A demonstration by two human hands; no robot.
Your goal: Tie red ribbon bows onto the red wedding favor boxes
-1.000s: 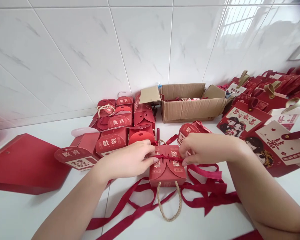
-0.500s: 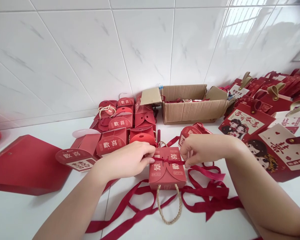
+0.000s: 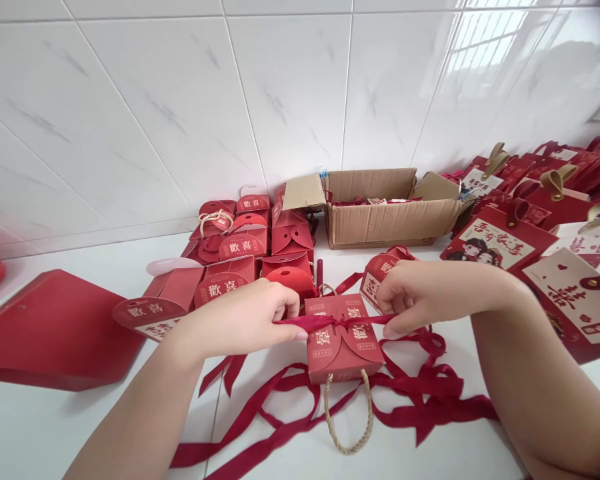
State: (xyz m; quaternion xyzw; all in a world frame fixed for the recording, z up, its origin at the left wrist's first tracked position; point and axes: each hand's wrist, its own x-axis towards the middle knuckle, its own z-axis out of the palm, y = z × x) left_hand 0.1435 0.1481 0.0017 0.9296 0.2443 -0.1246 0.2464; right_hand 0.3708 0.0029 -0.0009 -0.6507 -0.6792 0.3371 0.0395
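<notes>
A small red box (image 3: 345,347) with pale lettering lies on the white surface, a twisted rope handle (image 3: 350,447) towards me. Across its top runs a dark red ribbon (image 3: 320,323), crossed at the middle of the lid. My left hand (image 3: 260,317), left of the box, pinches one ribbon end between thumb and fingers. On the right, my right hand (image 3: 410,300) pinches the other end, with its curled fingers partly hidden. The ribbon is stretched between both hands. More loose red ribbon (image 3: 430,393) lies beside and below the box.
Several red boxes (image 3: 225,283) stand at the back left, near a large red box (image 3: 55,333). An open cardboard box (image 3: 395,223) is against the tiled wall. Red gift bags (image 3: 505,243) crowd the right. One small red box (image 3: 377,277) sits behind my right hand.
My hands have moved apart, the left one leftwards and the right one rightwards, drawing out the ribbon. The small box has shifted slightly right.
</notes>
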